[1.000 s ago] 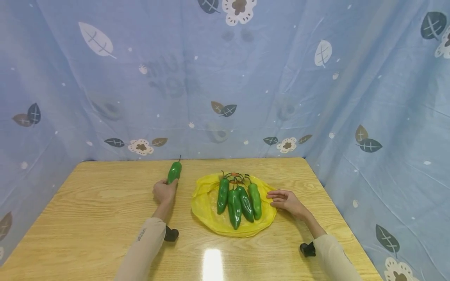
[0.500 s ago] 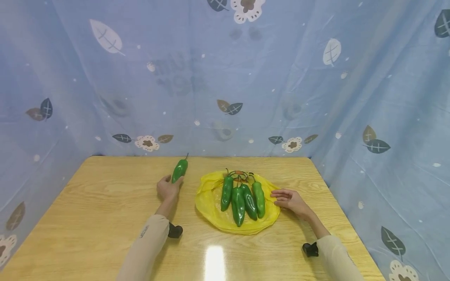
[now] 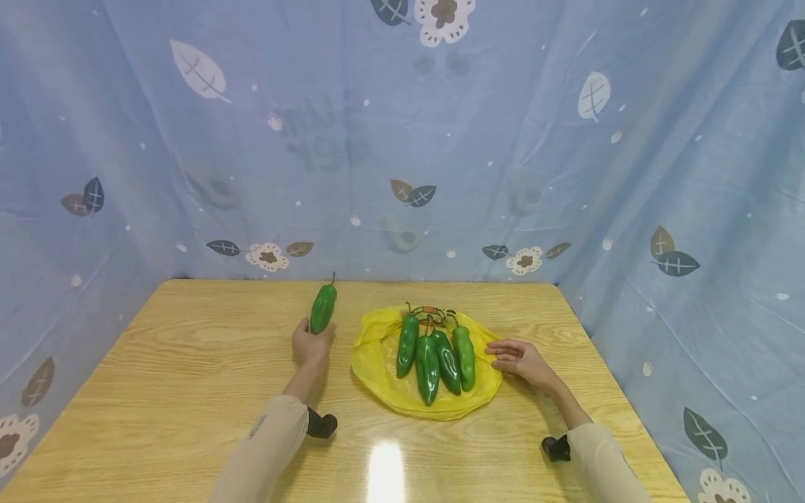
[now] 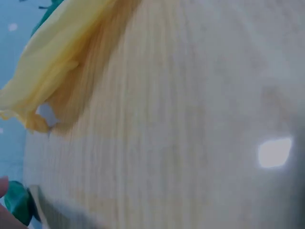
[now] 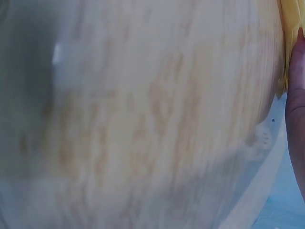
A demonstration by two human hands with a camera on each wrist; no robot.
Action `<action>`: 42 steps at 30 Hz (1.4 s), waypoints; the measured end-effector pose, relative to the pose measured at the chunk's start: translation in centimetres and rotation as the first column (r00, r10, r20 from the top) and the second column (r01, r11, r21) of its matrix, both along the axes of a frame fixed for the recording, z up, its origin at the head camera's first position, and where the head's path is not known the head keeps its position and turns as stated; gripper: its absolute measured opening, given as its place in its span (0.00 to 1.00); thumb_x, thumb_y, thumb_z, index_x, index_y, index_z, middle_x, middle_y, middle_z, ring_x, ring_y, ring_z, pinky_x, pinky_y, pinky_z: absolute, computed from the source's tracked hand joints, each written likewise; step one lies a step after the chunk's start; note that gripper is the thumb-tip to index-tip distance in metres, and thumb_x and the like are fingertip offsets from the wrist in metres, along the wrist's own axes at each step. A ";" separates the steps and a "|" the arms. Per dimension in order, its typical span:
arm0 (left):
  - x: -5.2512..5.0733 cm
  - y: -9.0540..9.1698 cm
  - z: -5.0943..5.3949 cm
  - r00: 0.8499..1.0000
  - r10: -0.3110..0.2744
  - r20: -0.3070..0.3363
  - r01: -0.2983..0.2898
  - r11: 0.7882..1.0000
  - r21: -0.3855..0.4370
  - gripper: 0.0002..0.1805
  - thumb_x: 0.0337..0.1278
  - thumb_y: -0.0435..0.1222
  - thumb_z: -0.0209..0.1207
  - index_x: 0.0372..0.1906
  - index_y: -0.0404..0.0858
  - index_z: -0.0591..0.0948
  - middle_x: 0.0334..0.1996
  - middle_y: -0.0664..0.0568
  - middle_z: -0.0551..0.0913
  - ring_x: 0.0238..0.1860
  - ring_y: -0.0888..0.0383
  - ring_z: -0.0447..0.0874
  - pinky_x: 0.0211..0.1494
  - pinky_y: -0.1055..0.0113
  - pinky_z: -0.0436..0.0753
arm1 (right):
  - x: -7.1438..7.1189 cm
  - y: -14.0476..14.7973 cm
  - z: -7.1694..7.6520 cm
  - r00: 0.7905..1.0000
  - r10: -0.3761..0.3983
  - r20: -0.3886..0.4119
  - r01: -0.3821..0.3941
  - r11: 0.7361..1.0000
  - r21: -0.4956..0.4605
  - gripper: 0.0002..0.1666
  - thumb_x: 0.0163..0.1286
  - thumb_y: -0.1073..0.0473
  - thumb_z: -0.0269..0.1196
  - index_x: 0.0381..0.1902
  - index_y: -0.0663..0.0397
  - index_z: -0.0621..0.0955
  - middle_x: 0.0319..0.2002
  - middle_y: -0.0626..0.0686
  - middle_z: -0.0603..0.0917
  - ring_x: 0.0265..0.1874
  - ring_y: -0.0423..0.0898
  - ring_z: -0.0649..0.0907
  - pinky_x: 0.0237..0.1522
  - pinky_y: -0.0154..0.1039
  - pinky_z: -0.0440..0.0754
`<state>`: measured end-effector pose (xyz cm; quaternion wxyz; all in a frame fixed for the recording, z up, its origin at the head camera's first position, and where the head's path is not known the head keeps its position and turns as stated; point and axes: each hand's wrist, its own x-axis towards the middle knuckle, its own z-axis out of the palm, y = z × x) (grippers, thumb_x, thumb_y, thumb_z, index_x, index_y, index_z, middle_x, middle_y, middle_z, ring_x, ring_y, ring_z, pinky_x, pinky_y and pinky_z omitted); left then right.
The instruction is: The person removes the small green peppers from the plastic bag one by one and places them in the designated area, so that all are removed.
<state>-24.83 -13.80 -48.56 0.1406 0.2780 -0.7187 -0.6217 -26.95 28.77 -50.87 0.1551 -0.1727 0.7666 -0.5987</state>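
Observation:
My left hand (image 3: 312, 341) grips the lower end of a glossy green chili pepper (image 3: 323, 309), left of a yellow plastic bag (image 3: 377, 383). The stem points away from me. At the lower left of the left wrist view, part of a green pepper (image 4: 18, 202) shows beside a fingertip. Several more green chili peppers (image 3: 428, 370) lie side by side on the spread bag, stems to the back. Along the bag's right edge rests my right hand (image 3: 522, 360), its fingers loosely extended and touching the yellow plastic. The right wrist view catches the bag (image 5: 291, 21) beside the thumb.
A wooden table (image 3: 207, 363) carries everything. Around its back and sides hangs a blue patterned curtain (image 3: 352, 140). Near the bag's back edge lie thin dark loops with an orange-red piece (image 3: 430, 309). A black wrist camera (image 3: 322, 424) sits at the left sleeve.
My left hand has shifted slightly right, nearer the bag, and the pepper in it stands more in line with the forearm. The right hand keeps its place at the bag. The head view has shifted a little.

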 end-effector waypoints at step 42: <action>7.6 12.2 -0.7 0.944 0.070 -0.322 0.079 0.899 0.430 0.21 0.61 0.33 0.62 0.58 0.34 0.77 0.60 0.43 0.77 0.63 0.49 0.73 0.58 0.73 0.76 | 0.2 -0.2 -0.3 0.999 -0.041 -0.020 0.041 0.999 -0.007 0.29 0.65 0.67 0.63 0.60 0.77 0.69 0.56 0.73 0.75 0.48 0.42 0.82 0.48 0.31 0.83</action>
